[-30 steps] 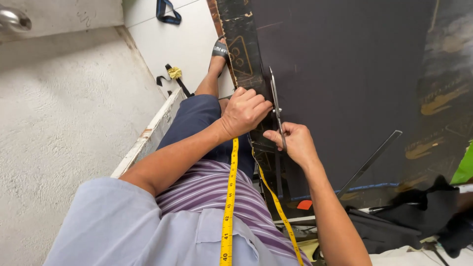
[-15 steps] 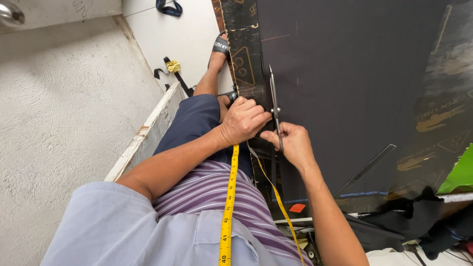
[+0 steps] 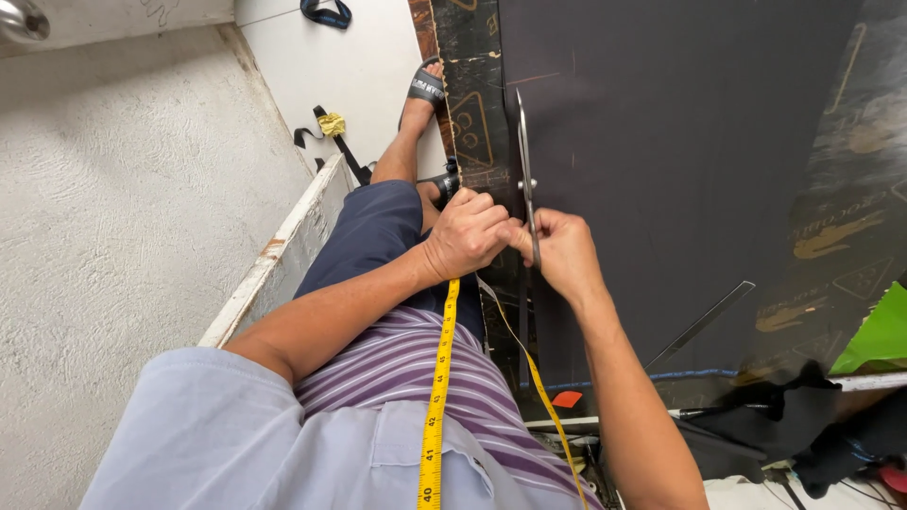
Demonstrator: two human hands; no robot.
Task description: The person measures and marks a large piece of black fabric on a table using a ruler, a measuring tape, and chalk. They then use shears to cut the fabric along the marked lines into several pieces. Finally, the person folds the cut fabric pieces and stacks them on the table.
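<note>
left hand (image 3: pixel 465 236) clenched on black fabric (image 3: pixel 680 170) edge | right hand (image 3: pixel 562 253) grasping scissors (image 3: pixel 522 170) | bare fabric spreads right

A yellow measuring tape (image 3: pixel 436 397) hangs lower centre; a green cloth (image 3: pixel 883 335) lies right; a black strap (image 3: pixel 326 13) lies at the top.

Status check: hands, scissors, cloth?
Right hand grips scissors, blades closed, along the dark cloth edge. Left hand pinches that edge beside them. Yellow tape measure hangs clear; nothing blocking.
</note>
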